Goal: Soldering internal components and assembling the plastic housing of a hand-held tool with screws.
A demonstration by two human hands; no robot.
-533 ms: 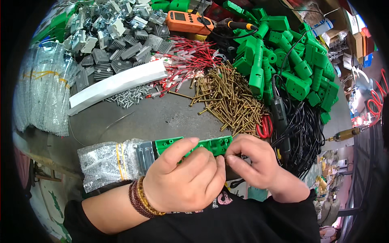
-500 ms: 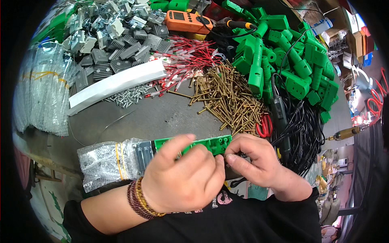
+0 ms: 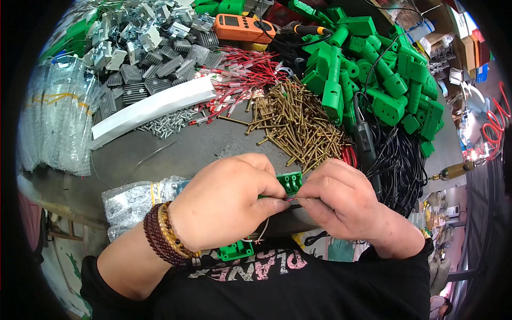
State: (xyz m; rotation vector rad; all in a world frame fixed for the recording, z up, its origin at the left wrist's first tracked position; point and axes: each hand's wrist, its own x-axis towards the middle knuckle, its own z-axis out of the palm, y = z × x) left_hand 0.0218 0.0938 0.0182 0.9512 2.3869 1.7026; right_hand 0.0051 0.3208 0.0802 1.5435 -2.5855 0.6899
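Note:
A thin reddish wire (image 3: 292,199) runs between my two hands. My left hand (image 3: 224,197) pinches one part of it between thumb and forefinger. My right hand (image 3: 341,198) is closed in a pinch on the wire just to the right. Behind the fingertips lies a green plastic housing (image 3: 291,182) with round posts inside; my left hand hides most of it. Below my left wrist a second green piece (image 3: 236,250) shows, close to my shirt. Pale loose wire ends (image 3: 262,236) hang beneath the left hand.
Brass screws (image 3: 298,125) lie heaped beyond my hands, with red-leaded parts (image 3: 248,72) and grey heat sinks (image 3: 136,88) further left. Green housings (image 3: 373,69) and black cables (image 3: 400,165) pile up at right. An orange meter (image 3: 242,28) stands far back; bubble-wrap bags (image 3: 58,117) lie left.
My left hand has moved up and turned, and now covers much of the green housing. The reddish wire has come into sight between both pinches. A second green piece now shows below the left wrist.

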